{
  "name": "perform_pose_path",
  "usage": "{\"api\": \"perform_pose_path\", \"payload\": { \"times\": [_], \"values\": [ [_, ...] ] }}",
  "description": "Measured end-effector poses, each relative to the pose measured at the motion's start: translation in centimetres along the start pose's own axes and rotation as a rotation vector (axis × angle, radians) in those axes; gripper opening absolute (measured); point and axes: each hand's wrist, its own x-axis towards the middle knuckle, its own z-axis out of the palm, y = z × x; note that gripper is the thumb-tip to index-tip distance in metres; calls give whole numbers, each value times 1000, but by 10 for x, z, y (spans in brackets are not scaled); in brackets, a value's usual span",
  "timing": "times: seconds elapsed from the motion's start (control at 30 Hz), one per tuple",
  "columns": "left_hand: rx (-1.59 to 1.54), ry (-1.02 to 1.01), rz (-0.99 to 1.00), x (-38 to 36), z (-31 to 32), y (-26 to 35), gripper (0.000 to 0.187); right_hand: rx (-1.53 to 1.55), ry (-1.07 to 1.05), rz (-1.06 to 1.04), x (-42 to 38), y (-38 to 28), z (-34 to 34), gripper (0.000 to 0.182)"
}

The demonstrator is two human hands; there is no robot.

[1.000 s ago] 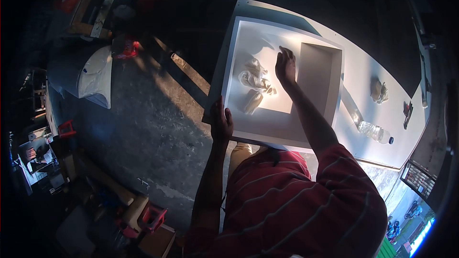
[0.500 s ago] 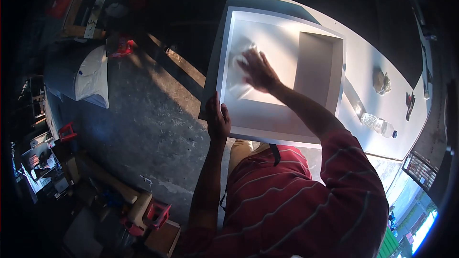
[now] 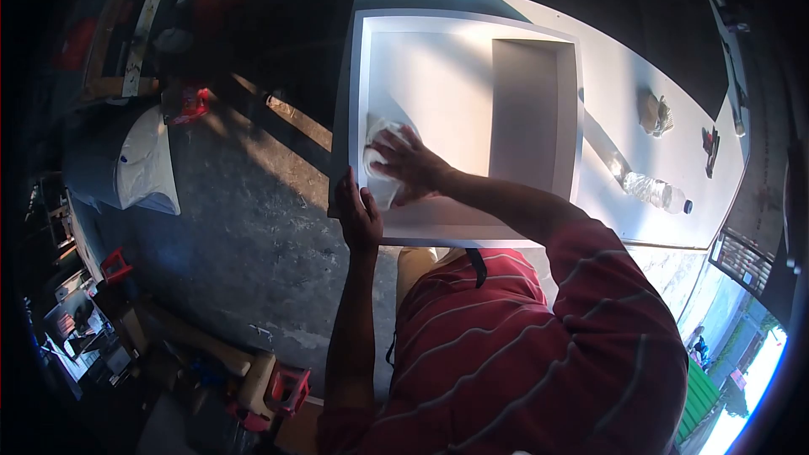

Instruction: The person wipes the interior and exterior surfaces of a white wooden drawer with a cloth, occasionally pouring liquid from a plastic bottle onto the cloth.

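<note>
A white shallow, open-topped box [image 3: 567, 118], like a drawer, lies on a white tabletop in front of me. Inside it, near the left wall, my right hand [image 3: 413, 167] presses a crumpled white cloth [image 3: 389, 129] against the box floor, fingers bent over it. The cloth is partly hidden under the palm and slightly smeared. At the box's near left corner, my left hand [image 3: 360, 217] grips the outer side, its thumb apart from the fingers; part of the grip is out of sight.
On the white tabletop [image 3: 619, 76], right of the box, are a clear plastic bottle [image 3: 657, 191] on its side, a crumpled wrapper-like thing [image 3: 656, 114] and a small dark tool [image 3: 710, 152]. Red stools [image 3: 288, 388] and a pale curved panel [image 3: 147, 164] stand to the left.
My right hand has slid the cloth toward me and closer to the box's left wall. The left hand keeps its place at the corner. The whole view has shifted slightly.
</note>
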Motion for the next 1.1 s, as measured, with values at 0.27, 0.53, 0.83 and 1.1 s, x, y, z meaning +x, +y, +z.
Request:
{"api": "perform_pose_path", "payload": {
  "times": [0.27, 0.53, 0.83, 1.1],
  "values": [
    [3, 14, -5, 2, -1, 5, 39, -391, 514, 1126, -117, 166, -7, 54],
    [-47, 1, 31, 2, -3, 3, 40, 24, 34, 303, -64, 0, 10, 55],
    [-16, 0, 9, 0, 0, 0, 40, -114, 487, 1192, -74, 177, 4, 62],
    [-62, 14, 32, 2, -1, 1, 39, -10, 260, 392, 33, -10, 19, 51]
  ]
}}
